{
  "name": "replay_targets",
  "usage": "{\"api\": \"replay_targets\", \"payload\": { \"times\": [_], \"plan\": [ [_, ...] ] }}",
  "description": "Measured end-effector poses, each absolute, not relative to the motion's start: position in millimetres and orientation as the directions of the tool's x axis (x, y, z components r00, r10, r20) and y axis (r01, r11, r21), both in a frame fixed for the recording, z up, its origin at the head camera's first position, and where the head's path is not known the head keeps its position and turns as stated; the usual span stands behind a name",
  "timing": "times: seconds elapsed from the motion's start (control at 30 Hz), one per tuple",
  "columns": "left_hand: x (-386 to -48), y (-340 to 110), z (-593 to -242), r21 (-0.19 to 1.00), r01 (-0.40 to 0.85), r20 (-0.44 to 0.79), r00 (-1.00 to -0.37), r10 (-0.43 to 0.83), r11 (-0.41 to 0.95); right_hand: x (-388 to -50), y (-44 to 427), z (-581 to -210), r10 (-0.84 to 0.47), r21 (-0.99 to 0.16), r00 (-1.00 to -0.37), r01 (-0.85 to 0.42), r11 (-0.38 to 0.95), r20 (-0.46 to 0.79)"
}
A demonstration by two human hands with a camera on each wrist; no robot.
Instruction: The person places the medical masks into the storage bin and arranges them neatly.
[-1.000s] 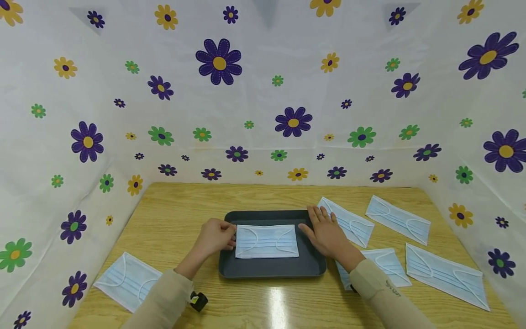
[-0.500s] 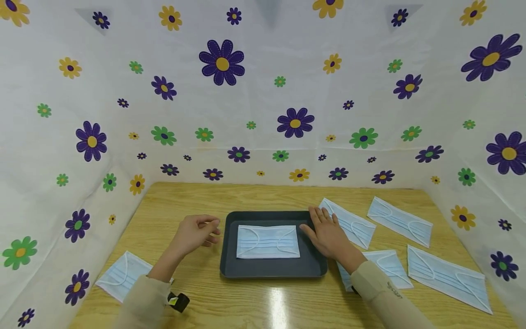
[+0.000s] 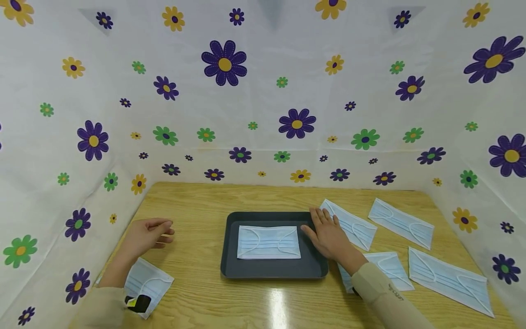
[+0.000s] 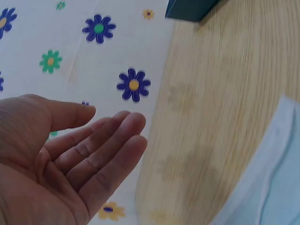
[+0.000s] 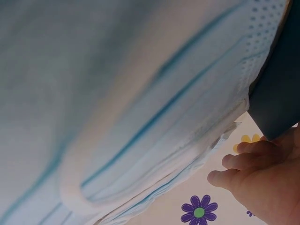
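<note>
A light blue face mask (image 3: 269,242) lies flat in the dark grey tray (image 3: 275,269) at the middle of the table. My right hand (image 3: 330,235) rests on the tray's right rim with its fingers straight. Left of the tray, my left hand (image 3: 148,237) hangs over the table, holding nothing, its fingers loosely bent; the left wrist view shows the bare palm (image 4: 61,187). Below that hand another face mask (image 3: 152,283) lies on the table, partly hidden by the wrist and sleeve. In the right wrist view a mask (image 5: 154,117) fills much of the picture, close and blurred.
Several more masks lie right of the tray: one behind my right hand (image 3: 351,224), one at the back (image 3: 400,223), one by the right forearm (image 3: 388,269) and one at the far right (image 3: 452,278). A flower-printed cloth (image 3: 263,91) walls the wooden table (image 3: 193,201).
My left hand has come away from the tray's left edge and moved left, over the mask on that side. My right hand stays at the tray's right rim.
</note>
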State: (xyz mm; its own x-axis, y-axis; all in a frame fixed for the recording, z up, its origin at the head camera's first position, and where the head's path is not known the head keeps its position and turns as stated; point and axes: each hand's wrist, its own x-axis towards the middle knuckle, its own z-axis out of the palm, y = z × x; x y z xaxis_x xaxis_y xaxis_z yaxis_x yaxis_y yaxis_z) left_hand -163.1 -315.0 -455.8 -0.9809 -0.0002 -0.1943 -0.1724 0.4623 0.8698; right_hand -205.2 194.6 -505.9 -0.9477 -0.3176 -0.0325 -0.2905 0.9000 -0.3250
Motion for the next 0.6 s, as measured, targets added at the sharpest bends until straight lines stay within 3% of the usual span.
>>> {"api": "replay_targets", "payload": {
  "times": [0.3,0.6],
  "plan": [
    [-151.7,-362.1,-461.4,0.855,-0.133,-0.153,-0.988,-0.001,0.501,-205.6,194.9,-505.1,-0.316,-0.325,-0.948,-0.287,0.901,-0.039],
    [-142.4,-399.2,-471.8,0.865,-0.174,-0.161,-0.985,-0.068,0.471,-204.6,194.5,-504.5,-0.323,-0.323,-0.946,-0.298,0.898,-0.026]
  ]
}}
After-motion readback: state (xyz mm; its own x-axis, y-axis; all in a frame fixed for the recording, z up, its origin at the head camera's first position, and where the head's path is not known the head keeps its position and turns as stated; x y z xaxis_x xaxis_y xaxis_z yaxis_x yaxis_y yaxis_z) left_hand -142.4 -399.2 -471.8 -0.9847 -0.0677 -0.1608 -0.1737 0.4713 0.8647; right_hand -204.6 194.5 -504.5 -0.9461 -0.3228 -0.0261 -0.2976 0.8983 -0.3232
